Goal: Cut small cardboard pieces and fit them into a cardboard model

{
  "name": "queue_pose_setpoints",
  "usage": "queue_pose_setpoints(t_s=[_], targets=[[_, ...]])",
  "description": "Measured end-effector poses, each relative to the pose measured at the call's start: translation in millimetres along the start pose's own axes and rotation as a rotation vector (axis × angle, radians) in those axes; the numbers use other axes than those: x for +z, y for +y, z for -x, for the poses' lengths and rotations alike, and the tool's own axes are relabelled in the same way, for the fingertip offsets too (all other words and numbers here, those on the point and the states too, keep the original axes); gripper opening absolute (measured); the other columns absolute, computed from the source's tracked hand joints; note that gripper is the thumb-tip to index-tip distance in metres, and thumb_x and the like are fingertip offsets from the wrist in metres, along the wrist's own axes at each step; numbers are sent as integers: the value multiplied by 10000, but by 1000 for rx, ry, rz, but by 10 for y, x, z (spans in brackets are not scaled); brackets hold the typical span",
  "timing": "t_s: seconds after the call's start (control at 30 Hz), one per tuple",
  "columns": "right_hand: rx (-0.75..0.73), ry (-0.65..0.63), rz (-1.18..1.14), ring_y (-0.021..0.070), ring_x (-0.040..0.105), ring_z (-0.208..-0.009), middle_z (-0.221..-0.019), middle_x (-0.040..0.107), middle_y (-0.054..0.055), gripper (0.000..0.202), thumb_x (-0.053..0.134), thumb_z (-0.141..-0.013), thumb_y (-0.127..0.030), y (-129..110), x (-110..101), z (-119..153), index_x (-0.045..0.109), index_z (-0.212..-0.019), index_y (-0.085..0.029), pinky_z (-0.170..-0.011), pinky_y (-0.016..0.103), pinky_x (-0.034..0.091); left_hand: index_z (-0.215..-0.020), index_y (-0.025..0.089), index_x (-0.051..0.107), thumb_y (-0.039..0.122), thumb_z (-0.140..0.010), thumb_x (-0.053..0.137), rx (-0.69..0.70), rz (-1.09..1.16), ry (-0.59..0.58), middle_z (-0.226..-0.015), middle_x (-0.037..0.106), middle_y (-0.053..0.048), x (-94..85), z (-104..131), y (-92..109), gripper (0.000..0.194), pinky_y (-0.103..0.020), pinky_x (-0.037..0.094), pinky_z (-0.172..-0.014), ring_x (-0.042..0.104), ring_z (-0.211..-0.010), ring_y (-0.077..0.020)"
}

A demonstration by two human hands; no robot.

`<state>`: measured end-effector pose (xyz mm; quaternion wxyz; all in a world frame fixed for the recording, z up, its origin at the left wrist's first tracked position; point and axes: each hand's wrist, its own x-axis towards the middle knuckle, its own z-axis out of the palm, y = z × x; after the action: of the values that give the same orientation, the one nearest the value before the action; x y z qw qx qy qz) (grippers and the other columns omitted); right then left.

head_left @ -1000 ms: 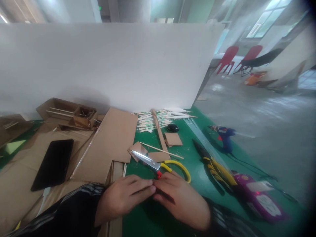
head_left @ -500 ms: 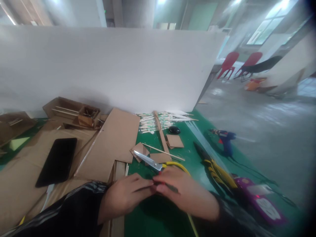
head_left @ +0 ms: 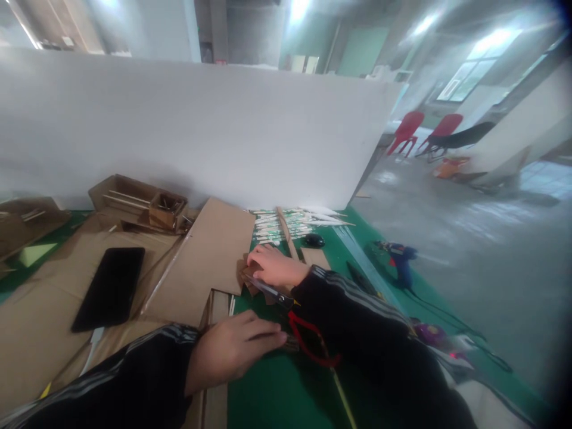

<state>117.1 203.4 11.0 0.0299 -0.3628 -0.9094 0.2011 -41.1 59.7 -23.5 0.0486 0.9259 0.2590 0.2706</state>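
Observation:
My right hand [head_left: 277,266] reaches across the scissors to the small cardboard pieces [head_left: 247,277] beside the large cardboard sheet. Its fingers curl down onto one piece, and their tips are partly hidden. The scissors [head_left: 272,291] lie under my right wrist, blades pointing to the far left, with a red handle loop [head_left: 313,345] towards me. Nearer to me, my left hand [head_left: 236,348] is closed, thumb and fingers together. A small dark brown piece [head_left: 291,342], seemingly cardboard, shows at its fingertips, mostly hidden.
Left lie a phone [head_left: 109,289] on cardboard and a cardboard box [head_left: 120,196] with sticks. Behind my right hand are a large cardboard sheet [head_left: 223,238], wooden sticks [head_left: 266,226] and a black mouse [head_left: 314,240]. Right: pliers [head_left: 360,279], a glue gun [head_left: 400,259]. A white panel [head_left: 201,131] stands behind.
My right hand has left my left hand's fingertips and moved forward and left, over the scissors, onto the small cardboard pieces. My left hand stays nearly in place. The view has shifted slightly.

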Motion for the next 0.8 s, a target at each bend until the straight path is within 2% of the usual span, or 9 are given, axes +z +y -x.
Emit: queue_pose_setpoints(t_s=[0.13,0.27,0.37,0.43,0.5,0.57,0.67,0.73,0.8], targets=[[61,-51,2,223,575,-984,-1047,619,69,178,668,-837,-237,31,-69,-21,629,-983,-143,-830,377,485,-1294,213,523,149,-946,488,-1,10,8,-1140,668,-76,1,4,-3,355,-276,541,-737,600,-862,-166],[133,-48,-28,164,618,-786,-919,649,26,162,644,-870,-294,43,-199,-22,622,-938,-149,-711,328,512,-1289,206,531,146,-947,489,-9,48,14,-1155,670,-69,-20,-19,11,350,-274,543,-750,596,-879,-169],[177,77,-67,163,594,-731,-851,649,33,119,604,-861,-205,-80,-358,137,596,-965,-149,-667,287,473,-1285,199,535,140,-949,480,-7,61,31,-1148,672,-76,-41,-36,19,346,-260,541,-751,598,-874,-161],[188,208,-86,177,592,-840,-979,636,61,168,469,-930,-188,-232,-452,363,551,-1072,-157,-751,304,461,-1279,202,537,137,-950,472,-4,56,16,-1154,669,-75,-47,-37,17,342,-259,538,-747,597,-866,-161],[169,288,-109,174,579,-941,-1077,611,50,184,436,-951,-198,-405,-481,668,541,-1103,-190,-831,297,441,-1286,211,526,144,-948,470,-5,38,-19,-1165,664,-71,-39,-26,7,349,-270,535,-740,597,-862,-168],[142,285,-142,160,592,-890,-990,626,17,113,497,-936,-234,-550,-410,998,603,-974,-222,-797,270,456,-1285,210,513,148,-945,464,2,47,-44,-1157,664,-68,-17,-7,-4,349,-287,529,-765,604,-886,-176],[135,270,-273,169,611,-871,-955,654,17,119,556,-897,-208,-646,-164,1385,647,-965,-243,-782,274,478,-1160,195,555,182,-936,495,-127,133,-37,-1052,673,-54,18,21,-13,232,-277,516,-784,610,-911,-174],[181,291,-295,189,615,-914,-981,666,35,156,559,-889,-196,-632,2,1506,656,-1002,-239,-814,297,483,-1034,201,580,204,-930,518,-201,174,-42,-973,671,-33,29,30,-13,121,-259,509,-769,608,-885,-165],[212,303,-318,200,620,-908,-987,671,47,154,552,-892,-211,-591,107,1525,662,-998,-234,-800,309,493,-996,203,587,196,-937,507,-178,195,-53,-980,672,-32,29,32,-13,100,-256,504,-801,607,-902,-159]])
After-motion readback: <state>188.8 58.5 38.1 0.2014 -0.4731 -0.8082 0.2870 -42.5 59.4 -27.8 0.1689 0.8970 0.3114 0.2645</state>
